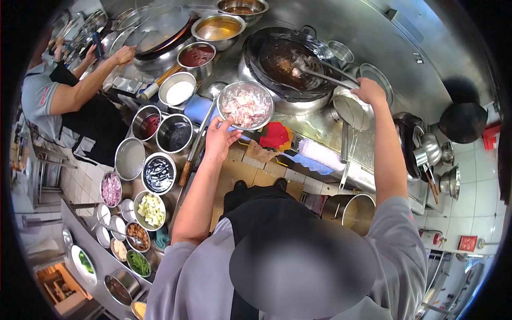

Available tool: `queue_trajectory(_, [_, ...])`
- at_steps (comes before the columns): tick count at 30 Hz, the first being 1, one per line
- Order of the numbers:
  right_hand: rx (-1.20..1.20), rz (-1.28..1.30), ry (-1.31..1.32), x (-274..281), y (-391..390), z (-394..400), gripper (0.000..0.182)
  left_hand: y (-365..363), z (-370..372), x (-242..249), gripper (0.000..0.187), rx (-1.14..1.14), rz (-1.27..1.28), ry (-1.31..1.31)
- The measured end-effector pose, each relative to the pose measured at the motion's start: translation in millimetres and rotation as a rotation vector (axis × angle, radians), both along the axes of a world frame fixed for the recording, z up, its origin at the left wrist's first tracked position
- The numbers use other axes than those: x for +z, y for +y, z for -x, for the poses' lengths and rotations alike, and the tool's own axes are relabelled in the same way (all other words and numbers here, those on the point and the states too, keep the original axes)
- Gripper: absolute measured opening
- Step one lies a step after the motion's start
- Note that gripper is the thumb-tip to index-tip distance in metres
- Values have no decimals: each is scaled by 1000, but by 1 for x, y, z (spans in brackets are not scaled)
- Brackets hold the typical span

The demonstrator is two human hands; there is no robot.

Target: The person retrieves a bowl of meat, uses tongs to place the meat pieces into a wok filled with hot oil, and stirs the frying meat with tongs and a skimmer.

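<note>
My left hand (221, 140) grips the near rim of a metal bowl (237, 126) and holds it up to the left of the wok. Pale pink pieces of raw meat (245, 105) lie in the bowl. My right hand (369, 92) is closed around the end of long metal tongs (333, 79), whose two arms reach apart into the wok. Dark liquid and some small pieces are in the black wok (261, 85); a pale piece shows by one tip of the tongs. Steam or glare blurs part of the wok.
Pots of sauces, cut vegetables (150, 210) and sliced onion (111, 189) crowd my left side. A ladle (216, 89) lies beside the bowl. A strainer (349, 111) rests under my right forearm. At the far left, a co-worker's arm (88, 88) reaches toward another wok (165, 29).
</note>
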State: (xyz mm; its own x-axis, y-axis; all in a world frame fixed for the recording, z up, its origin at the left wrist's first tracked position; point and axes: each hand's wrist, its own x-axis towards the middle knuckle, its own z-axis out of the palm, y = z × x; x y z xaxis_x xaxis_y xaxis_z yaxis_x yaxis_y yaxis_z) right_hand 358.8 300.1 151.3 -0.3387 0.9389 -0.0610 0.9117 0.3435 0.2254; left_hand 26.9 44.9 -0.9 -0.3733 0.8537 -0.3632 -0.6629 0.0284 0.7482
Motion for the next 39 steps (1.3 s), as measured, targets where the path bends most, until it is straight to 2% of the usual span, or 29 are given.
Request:
queue_trajectory(2, [-132,-79,59,24,-13,24,42,-4,3,-1,14,20,9,1])
queue_trajectory(7, [22,-142,64,104,-92,70,37,-8,14,-8,12,28,30,64])
queue_trajectory(9, [346,-124,54,120,-115,74,38,-7,14,-7,12,24,20,121])
queue_trajectory(10, [338,-120,52,125,-125,79,38,-6,14,-9,12,15,23,119])
queue_trajectory(12, [553,-129,-5,130,-141,89,39,-3,11,-15,11,-30,-17,269])
queue_trajectory(14, [597,-149,-15,128,-148,97,38,1,6,-15,10,-84,1,330])
queue_trajectory(16, [644,-170,-24,127,-149,101,36,6,-1,-21,11,-52,-143,522])
queue_trajectory(18, [693,-197,-92,126,-148,101,34,10,-4,-24,12,-53,-144,590])
queue_trajectory(24, [615,-241,5,153,-157,71,32,15,-8,-15,13,-79,-151,328])
queue_trajectory(26, [431,-124,156,163,-157,58,33,16,-5,-14,13,-76,-91,237])
queue_trajectory(28, [340,-85,158,164,-142,39,33,17,-5,-13,12,-71,-81,168])
queue_trajectory(31, [187,-116,137,137,-110,19,38,16,-5,-9,12,-51,-49,127])
queue_trajectory(35, [-15,64,-61,90,-59,16,38,12,-3,-6,11,-67,-35,111])
queue_trajectory(39, [-55,85,-119,44,-13,6,40,9,-2,-2,9,-69,-20,107])
